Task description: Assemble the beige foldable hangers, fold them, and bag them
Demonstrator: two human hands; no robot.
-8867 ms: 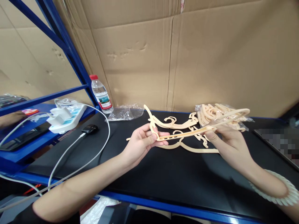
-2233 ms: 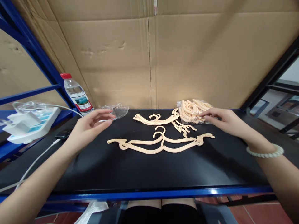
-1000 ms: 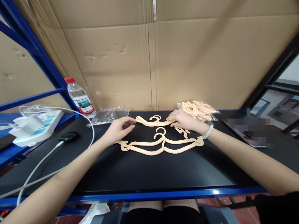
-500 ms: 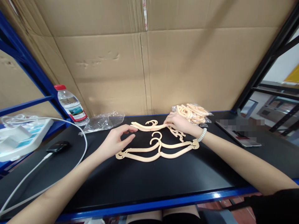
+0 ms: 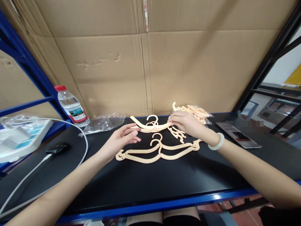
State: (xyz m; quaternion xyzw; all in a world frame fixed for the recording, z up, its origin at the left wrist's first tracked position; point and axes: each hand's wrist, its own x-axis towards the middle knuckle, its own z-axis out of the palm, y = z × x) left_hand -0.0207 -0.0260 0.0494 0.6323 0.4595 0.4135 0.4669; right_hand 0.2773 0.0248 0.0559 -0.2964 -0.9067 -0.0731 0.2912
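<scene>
Several peach-coloured plastic hangers lie on the black table. With fingers and thumb together, my right hand grips the right end of a clothes hanger. Its left arm tilts upward above another hanger behind the front pair. My left hand has its fingers apart by the left ends of these rear hangers, and its fingertips overlap the lower one; I cannot tell whether they touch. Nearer to me, a pair of joined hangers lies flat with both hooks pointing away. Small wavy peach pieces sit below my right hand.
A clear bag of peach parts stands behind my right hand. At the right lies a phone. Leftward are crumpled clear plastic, a water bottle, a black device on a white cable, and a white tray. Cardboard walls the back.
The upper rear hanger's left arm has risen away from the one beneath, and its hook stands higher. My right hand has turned and shifted slightly right; my left has edged rightward.
</scene>
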